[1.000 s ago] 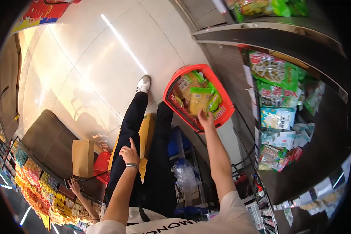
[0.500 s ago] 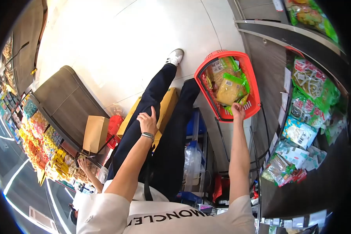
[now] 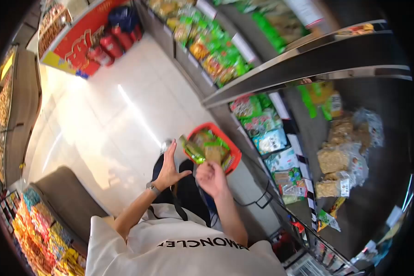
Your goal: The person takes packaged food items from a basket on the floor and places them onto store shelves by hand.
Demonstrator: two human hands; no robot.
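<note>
"What do my two hands show here?"

"My right hand (image 3: 210, 178) is closed, fingers curled, apparently pinching the near end of a green packet (image 3: 194, 149). My left hand (image 3: 169, 170), a watch (image 3: 154, 187) at its wrist, is open and holds nothing, thumb spread towards the right."

"Where exactly is the packet?"

"Just ahead of my right fingers, tilted up and to the left across the rim of a red basket (image 3: 237, 158). More packets lie in the basket, beyond my right knuckles. Blur hides the exact fingertip contact."

"How would it handle, in my judgement?"

"Light and soft, I expect, in glossy film that could slide under a loose pinch. The contents are unreadable, so I cannot tell how fragile they are. The gathered or sealed end looks the sound place for thumb and fingers; an open palm beneath the middle would stop it sagging, without squeezing."

"And farther out from my hands?"

"A shoe (image 3: 165, 145) shows just past my left fingertips, on pale, shining floor tiles (image 3: 110, 106). To the right of my right hand, a shelf bears a blue-and-white packet (image 3: 269, 140) among others; farther right sit clear bags of tan food (image 3: 333, 161). Well to the left of my left hand, colourful wrapped goods (image 3: 37, 221) crowd a display."
</note>
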